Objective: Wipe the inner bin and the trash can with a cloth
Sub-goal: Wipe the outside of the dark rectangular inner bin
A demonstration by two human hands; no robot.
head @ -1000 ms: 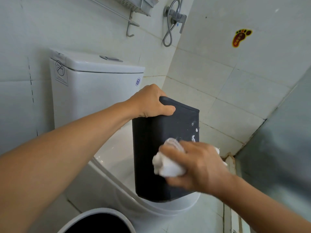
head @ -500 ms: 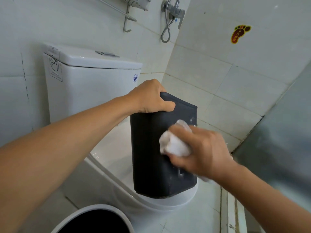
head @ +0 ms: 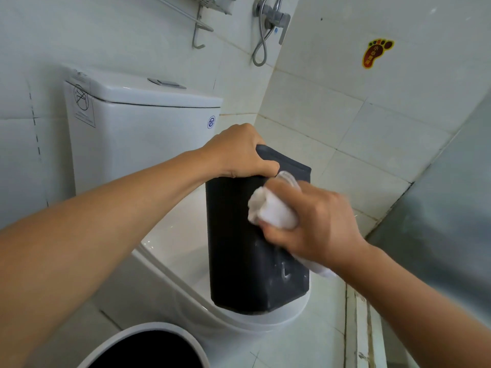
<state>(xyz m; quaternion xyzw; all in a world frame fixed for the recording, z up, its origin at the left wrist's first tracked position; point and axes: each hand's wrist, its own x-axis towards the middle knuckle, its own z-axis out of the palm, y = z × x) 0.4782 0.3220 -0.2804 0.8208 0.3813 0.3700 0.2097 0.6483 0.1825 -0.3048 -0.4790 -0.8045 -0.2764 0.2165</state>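
right now your left hand (head: 240,152) grips the top rim of the tall matte black plastic inner bin (head: 233,248), streaked with pale smears, standing at frame centre on the white toilet lid (head: 172,251); your right hand (head: 316,224) clutches a bunched white cloth (head: 271,209) against its upper side.

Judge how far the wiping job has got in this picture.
Done: nothing clearly finished. In hand: the left hand grips the inner bin standing on the toilet lid while the right hand rubs the cloth on its streaked side. Left: the white trash can below, untouched.
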